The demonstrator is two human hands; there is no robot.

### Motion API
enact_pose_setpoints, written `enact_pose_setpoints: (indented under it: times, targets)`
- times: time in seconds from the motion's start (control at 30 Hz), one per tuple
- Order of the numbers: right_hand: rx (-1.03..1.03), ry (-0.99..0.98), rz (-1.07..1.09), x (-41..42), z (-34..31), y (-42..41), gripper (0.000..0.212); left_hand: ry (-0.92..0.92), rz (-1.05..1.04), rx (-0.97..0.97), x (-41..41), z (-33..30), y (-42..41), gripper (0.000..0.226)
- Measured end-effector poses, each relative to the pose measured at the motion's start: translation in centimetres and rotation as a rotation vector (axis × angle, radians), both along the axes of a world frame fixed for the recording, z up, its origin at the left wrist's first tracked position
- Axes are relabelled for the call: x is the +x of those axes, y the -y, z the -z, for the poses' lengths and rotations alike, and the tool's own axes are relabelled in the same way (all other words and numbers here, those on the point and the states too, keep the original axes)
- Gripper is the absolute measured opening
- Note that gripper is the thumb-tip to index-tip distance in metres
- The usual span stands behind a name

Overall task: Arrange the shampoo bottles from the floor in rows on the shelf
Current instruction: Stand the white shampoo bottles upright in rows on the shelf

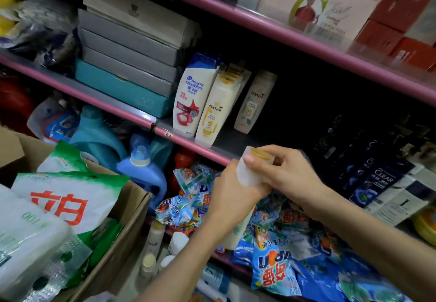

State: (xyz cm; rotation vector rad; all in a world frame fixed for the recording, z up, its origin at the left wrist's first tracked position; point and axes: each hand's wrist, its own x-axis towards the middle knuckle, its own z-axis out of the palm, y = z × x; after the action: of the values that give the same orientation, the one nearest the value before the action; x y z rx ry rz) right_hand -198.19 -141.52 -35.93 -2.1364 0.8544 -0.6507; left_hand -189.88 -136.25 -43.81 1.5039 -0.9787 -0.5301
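Note:
A cream shampoo bottle (247, 174) with a gold cap is held upright in front of the pink shelf edge (207, 152). My left hand (233, 190) grips its body from the left. My right hand (280, 167) pinches its cap end from the right. On the shelf stand a white Head & Shoulders bottle (191, 96), a row of cream Pantene bottles (214, 110) and another Pantene bottle (253, 103) further back. Several small bottles (154, 238) stand on the floor below.
Dark Clear shampoo bottles (375, 181) fill the shelf's right part. Stacked grey and teal boxes (127, 65) sit left of the shampoo. Blue detergent jugs (141, 172) and washing powder bags (273, 249) lie on the lower shelf. A cardboard box (122, 231) with bags stands at the left.

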Motion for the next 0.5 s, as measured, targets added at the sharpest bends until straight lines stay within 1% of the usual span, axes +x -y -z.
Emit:
enact_pose_setpoints:
  times: [0.07,0.13,0.17,0.23,0.3,0.37,0.5]
  targets:
    - [-0.056,0.056,0.011,0.2,-1.4,1.3,0.040,-0.031,-0.036,0.066,-0.2,0.4,0.8,0.044]
    - [-0.083,0.187,0.047,0.5,-3.4,3.4,0.023,0.088,-0.051,0.109,0.0,0.8,1.8,0.048]
    - [-0.117,0.241,0.072,0.6,-4.4,4.5,0.018,0.183,-0.075,0.111,0.3,0.8,2.5,0.050]
    - [-0.201,0.289,0.117,1.3,-6.0,6.9,0.020,0.333,-0.168,0.058,1.2,0.7,4.3,0.055]
    - [-0.258,0.291,0.133,2.6,-6.5,8.9,0.021,0.384,-0.248,0.027,2.3,0.5,6.1,0.058]
    - [-0.292,0.271,0.135,4.0,-6.0,10.5,0.020,0.406,-0.297,0.059,3.2,0.9,7.7,0.056]
    - [-0.352,0.165,0.119,6.2,-4.0,12.5,0.025,0.352,-0.391,0.155,4.0,2.0,9.6,0.060]
